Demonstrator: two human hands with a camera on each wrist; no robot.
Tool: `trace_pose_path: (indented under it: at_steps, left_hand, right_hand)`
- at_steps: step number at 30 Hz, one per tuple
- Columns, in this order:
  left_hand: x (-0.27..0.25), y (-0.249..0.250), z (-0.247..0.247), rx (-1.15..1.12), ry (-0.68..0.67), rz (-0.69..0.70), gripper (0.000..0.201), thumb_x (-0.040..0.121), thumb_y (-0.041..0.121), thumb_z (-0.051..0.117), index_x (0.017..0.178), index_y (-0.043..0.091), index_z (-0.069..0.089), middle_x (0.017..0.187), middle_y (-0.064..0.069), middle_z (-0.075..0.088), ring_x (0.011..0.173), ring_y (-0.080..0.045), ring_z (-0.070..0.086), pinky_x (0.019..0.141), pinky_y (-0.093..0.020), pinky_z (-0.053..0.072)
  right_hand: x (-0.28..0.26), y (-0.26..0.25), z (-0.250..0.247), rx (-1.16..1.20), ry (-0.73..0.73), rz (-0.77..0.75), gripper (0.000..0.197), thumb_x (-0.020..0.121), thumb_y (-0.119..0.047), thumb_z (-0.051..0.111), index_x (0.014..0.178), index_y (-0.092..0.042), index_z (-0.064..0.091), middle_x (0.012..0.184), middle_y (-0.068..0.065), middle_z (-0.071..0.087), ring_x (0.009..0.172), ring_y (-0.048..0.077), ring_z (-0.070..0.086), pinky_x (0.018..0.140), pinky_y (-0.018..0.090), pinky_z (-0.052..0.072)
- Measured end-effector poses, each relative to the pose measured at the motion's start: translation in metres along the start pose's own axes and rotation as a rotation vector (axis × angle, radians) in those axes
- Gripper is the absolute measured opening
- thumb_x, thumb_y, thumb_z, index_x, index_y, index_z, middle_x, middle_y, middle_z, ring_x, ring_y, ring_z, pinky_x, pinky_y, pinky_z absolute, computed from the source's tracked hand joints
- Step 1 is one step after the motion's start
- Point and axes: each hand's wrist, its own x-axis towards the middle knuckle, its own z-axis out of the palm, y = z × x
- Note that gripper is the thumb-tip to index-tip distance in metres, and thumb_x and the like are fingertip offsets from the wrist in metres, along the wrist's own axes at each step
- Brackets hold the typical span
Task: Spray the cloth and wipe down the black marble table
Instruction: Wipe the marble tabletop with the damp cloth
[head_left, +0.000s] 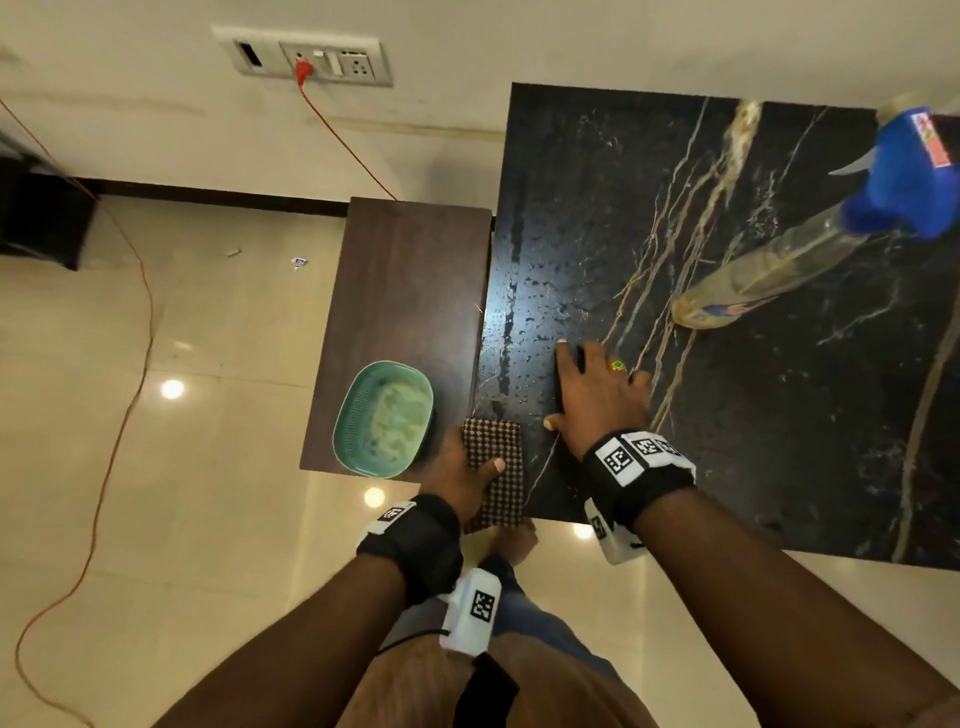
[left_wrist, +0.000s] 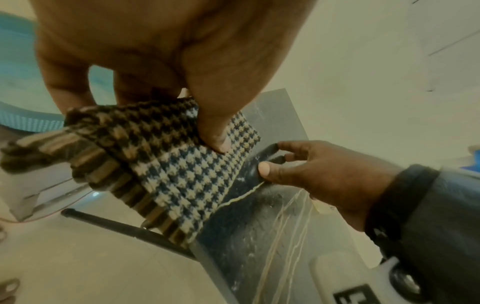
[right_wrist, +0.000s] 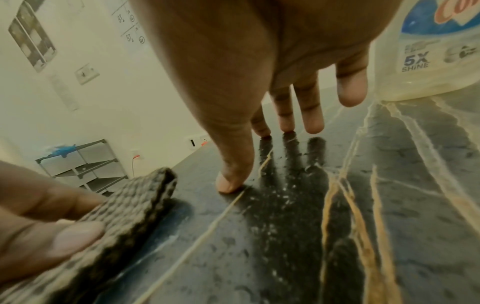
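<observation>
Both of your hands are at the near-left corner of the black marble table with gold veins (head_left: 779, 426). Your left hand (head_left: 460, 475) grips the folded brown-and-cream houndstooth cloth (head_left: 496, 467), thumb pressed on top and fingers curled underneath, so the cloth is pinched between them. From the head view the cloth lies over the table's near edge right at the corner; the left wrist view shows its folded, ribbed edges hanging out past the tabletop. Your right hand (head_left: 597, 400) lies just beside the cloth, fingers straight and spread, holding nothing. In the right wrist view the thumb tip and the tips of two fingers (right_wrist: 287, 121) touch the marble, while the little finger is lifted off it. A ring with a green stone (head_left: 618, 365) sits on one finger.

Fine droplets speckle the marble around and ahead of your right hand. Beyond that hand stands the clear spray bottle with a blue trigger head (head_left: 810, 244), upright on the table and apart from your fingers.

Left of the marble table is a dark brown wooden side table (head_left: 405, 291), carrying a green oval plastic basket (head_left: 384, 418) near your left hand. An orange cable (head_left: 140, 291) trails across the tiled floor (head_left: 208, 519).
</observation>
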Motion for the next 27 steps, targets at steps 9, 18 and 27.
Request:
trace_pose_path:
  at_steps: [9,18,27]
  left_hand:
    - [0.112,0.081,-0.023,-0.038,-0.015,0.024,0.050,0.089,0.024,0.070,0.130,0.007,0.047,0.123,-0.008,0.063,0.113,-0.026,0.061,0.098,-0.044,0.049]
    - [0.152,0.140,-0.044,0.014,0.005,0.091,0.048,0.092,0.025,0.068,0.131,0.002,0.052,0.127,-0.011,0.064,0.114,-0.027,0.061,0.097,-0.037,0.050]
    - [0.097,-0.021,0.003,-0.044,-0.067,-0.020,0.064,0.069,0.067,0.071,0.112,0.020,0.064,0.105,0.000,0.073,0.100,-0.021,0.069,0.095,-0.052,0.052]
  right_hand:
    - [0.001,0.006,0.005,0.009,-0.010,0.021,0.104,0.076,-0.056,0.076,0.156,-0.028,0.015,0.154,0.012,0.024,0.137,0.038,0.035,0.107,0.057,0.034]
    - [0.000,0.001,0.003,-0.006,-0.046,0.052,0.104,0.079,-0.055,0.075,0.157,-0.030,0.011,0.154,0.011,0.021,0.137,0.038,0.034,0.106,0.056,0.035]
    - [0.000,-0.003,-0.003,0.005,-0.074,0.070,0.104,0.080,-0.054,0.074,0.157,-0.029,0.009,0.154,0.011,0.020,0.135,0.038,0.037,0.106,0.056,0.038]
